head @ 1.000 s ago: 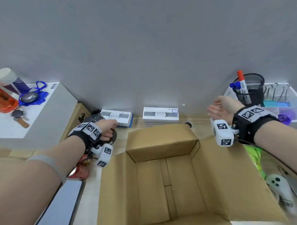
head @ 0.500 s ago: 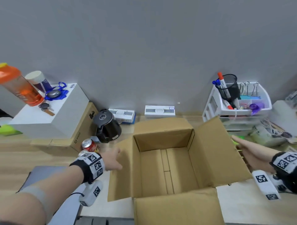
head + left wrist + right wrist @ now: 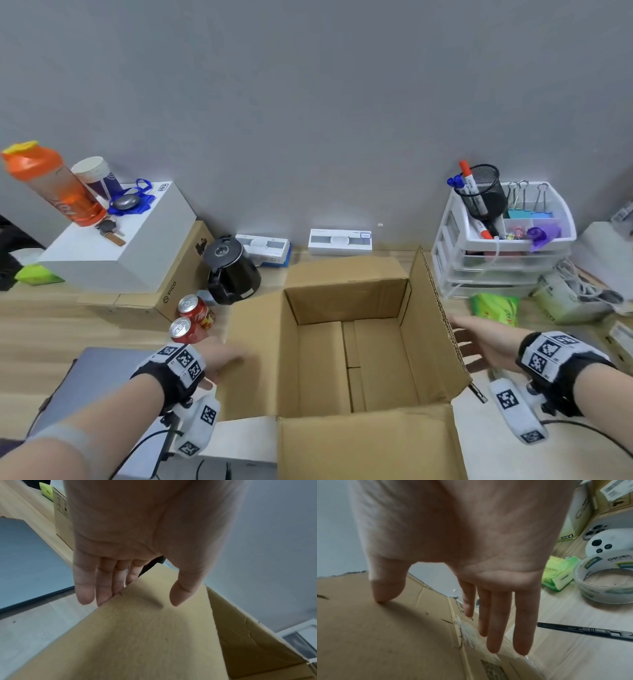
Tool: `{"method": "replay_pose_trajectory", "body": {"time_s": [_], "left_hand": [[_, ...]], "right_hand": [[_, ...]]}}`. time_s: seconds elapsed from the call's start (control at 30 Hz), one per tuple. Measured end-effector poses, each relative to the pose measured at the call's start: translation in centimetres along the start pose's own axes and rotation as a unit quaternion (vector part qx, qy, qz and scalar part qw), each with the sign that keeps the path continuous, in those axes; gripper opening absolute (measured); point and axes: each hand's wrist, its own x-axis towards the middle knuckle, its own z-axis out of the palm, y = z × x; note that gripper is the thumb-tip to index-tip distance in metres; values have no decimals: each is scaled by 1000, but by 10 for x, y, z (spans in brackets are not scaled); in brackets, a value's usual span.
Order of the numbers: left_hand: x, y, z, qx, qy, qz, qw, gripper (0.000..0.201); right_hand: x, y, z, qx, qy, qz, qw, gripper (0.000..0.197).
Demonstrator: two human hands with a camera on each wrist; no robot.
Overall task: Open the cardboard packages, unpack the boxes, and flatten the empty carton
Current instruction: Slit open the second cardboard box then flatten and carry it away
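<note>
Carton (image 3: 346, 363) between kettle (image 3: 233, 270) and drawers (image 3: 496, 270)

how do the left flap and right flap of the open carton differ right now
The left flap leans outward at a lower angle, while the right flap stands more upright. The left flap's outer edge looks clean and straight; the right flap's edge is ragged and torn. The left hand straddles the left flap's edge, thumb over the inner face; the right hand does the same on the right flap. Both are plain brown cardboard on the same empty carton.

Matt brown cardboard carton (image 3: 346, 363) with frayed flap edge, pale wood-grain table (image 3: 68, 329), glossy red cans (image 3: 195, 318)
</note>
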Motion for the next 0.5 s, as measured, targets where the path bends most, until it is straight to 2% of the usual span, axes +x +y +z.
{"method": "replay_pose_trajectory", "body": {"time_s": [0.1,0.13,0.2,0.23,0.3,0.33,0.4,0.43,0.5], "left_hand": [[-7,-3,-20,-55,-1,23,998,37],[-14,-4,-27,-80,-11,35,996,33],[-30,-8,-38,-117,-46,63,990,26],[-41,-11,-41,-138,-76,80,984,23],[-61,-18,-36,-157,-143,120,970,23],[-69,-23,-29,-130,-172,146,965,28],[-80,-35,-10,-10,-206,184,961,43],[-81,-41,2,65,-201,190,959,46],[-78,-50,23,211,-141,194,948,48]], "right_hand": [[7,6,-1,22,36,7,999,38],[8,9,-1,26,52,15,998,33],[3,11,0,-19,78,21,997,29],[0,14,1,-76,84,23,993,27],[-5,23,5,-224,50,44,972,47],[-5,32,7,-262,18,71,962,58],[-4,52,7,-289,-57,87,952,60],[-6,57,9,-326,-83,80,938,59],[-5,68,13,-364,-88,47,926,67]]}}
